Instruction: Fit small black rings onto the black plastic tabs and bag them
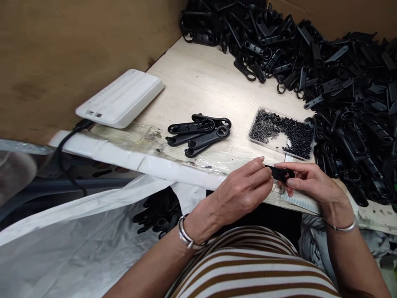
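Observation:
A black plastic handle part (283,174) with a round end is held between my two hands at the table's front edge. My left hand (243,190) is closed, its bent fingers pinching at the left end of the part; its fingertips are partly hidden. My right hand (316,182) grips the round end between thumb and fingers. Just beyond them sits a clear plastic box (259,142) with small springs (263,124) on its left side and small black pieces (299,134) on its right. Several similar handle parts (207,136) lie in a small pile to the left.
A large heap of black plastic parts (325,74) covers the back and right of the table (186,78). At the left stands a white flat device (124,99) with a black cable (62,157). Below the taped front edge, a white bag (93,240) holds more black parts (159,213).

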Motion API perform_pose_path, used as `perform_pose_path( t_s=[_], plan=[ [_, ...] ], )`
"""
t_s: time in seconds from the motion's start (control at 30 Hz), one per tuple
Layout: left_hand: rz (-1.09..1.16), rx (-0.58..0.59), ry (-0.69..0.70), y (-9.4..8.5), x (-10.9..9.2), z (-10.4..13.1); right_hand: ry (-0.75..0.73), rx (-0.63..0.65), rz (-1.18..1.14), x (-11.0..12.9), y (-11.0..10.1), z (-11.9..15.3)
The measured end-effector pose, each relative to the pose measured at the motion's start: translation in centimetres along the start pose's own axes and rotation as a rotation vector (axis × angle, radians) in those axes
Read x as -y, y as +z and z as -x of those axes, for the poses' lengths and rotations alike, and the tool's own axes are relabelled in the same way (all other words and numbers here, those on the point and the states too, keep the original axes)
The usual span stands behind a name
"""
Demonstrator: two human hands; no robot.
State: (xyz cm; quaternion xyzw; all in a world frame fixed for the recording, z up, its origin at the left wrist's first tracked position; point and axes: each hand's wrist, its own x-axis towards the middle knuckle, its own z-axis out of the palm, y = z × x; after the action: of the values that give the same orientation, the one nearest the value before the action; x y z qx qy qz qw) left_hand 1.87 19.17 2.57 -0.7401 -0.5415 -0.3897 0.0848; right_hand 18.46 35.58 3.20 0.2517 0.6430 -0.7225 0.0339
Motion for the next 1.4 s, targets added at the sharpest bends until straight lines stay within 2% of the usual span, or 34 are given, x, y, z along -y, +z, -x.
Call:
perform_pose_path(
  t_s=[0.17,0.27,0.37,0.43,0.53,0.63,0.73,0.83,0.93,1.07,1.13,1.23,1.4],
  plan=[
    [-0.045,0.013,-0.024,0.1,0.2,0.4,0.017,-0.098,-0.027,-0.1,0.0,0.7],
    [-0.065,0.048,-0.04,0.1,0.5,0.6,0.004,-0.206,0.068,0.0,-0.2,1.7],
    [-0.111,0.146,-0.081,0.0,0.9,0.8,-0.015,-0.351,0.292,0.3,-0.8,2.5],
    [-0.106,0.245,-0.124,-0.3,1.2,0.9,-0.045,-0.46,0.53,0.6,-1.2,2.5],
    [-0.017,0.367,-0.176,-0.9,1.5,1.0,-0.182,-0.561,0.934,1.6,-1.4,1.6],
    [0.056,0.386,-0.217,-1.7,1.9,0.9,-0.248,-0.521,1.224,3.2,-0.9,-0.2],
    [0.045,0.354,-0.242,-2.6,2.4,0.3,-0.13,-0.402,1.432,4.7,-0.5,-2.2],
    [-0.048,0.321,-0.244,-3.3,3.1,-0.6,0.008,-0.295,1.545,5.8,-0.2,-4.1],
    [-0.139,0.318,-0.244,-3.6,4.0,-1.5,0.106,-0.237,1.551,6.5,-0.2,-5.4],
    [-0.239,0.402,-0.237,-3.2,5.2,-2.9,0.151,-0.186,1.557,6.9,-0.1,-6.1],
    [-0.274,0.457,-0.225,-2.8,5.7,-3.9,0.115,-0.205,1.526,6.9,-0.3,-5.9],
    [-0.274,0.524,-0.206,-1.8,6.2,-5.9,-0.008,-0.314,1.379,6.5,-0.9,-5.0],
    [-0.229,0.593,-0.159,1.1,6.8,-8.6,-0.168,-0.455,0.924,5.1,-1.8,-2.8]
  ],
)
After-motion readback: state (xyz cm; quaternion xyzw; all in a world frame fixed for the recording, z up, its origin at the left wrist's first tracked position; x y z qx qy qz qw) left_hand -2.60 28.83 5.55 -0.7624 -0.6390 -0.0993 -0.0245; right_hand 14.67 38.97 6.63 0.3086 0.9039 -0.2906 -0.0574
